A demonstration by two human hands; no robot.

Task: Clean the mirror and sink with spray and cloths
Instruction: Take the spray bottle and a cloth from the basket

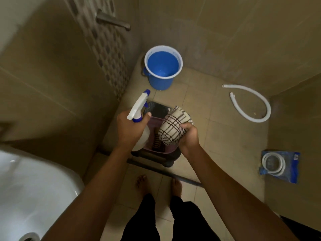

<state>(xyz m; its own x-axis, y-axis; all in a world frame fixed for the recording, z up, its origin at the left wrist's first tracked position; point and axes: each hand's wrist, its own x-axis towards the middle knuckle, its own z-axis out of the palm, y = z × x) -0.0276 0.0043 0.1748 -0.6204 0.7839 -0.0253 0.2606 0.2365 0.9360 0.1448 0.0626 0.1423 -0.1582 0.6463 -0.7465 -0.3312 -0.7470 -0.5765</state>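
Observation:
My left hand (129,129) grips the neck of a spray bottle (139,108) with a white trigger head and blue nozzle, its clear body hanging below the fist. My right hand (188,136) holds a bunched checked cloth (173,126), cream with dark lines. Both hands hover over a purple basin (169,150) that sits on a dark stool (156,158); another dark patterned cloth (157,145) lies inside it. The white sink (34,188) fills the lower left corner. The mirror is out of view.
A blue bucket (163,66) stands in the far corner below a wall tap (112,20). A white hose (251,105) curls on the tiled floor at right, and a blue packet holding a coiled hose (279,166) lies near it. My bare feet (159,185) stand behind the stool.

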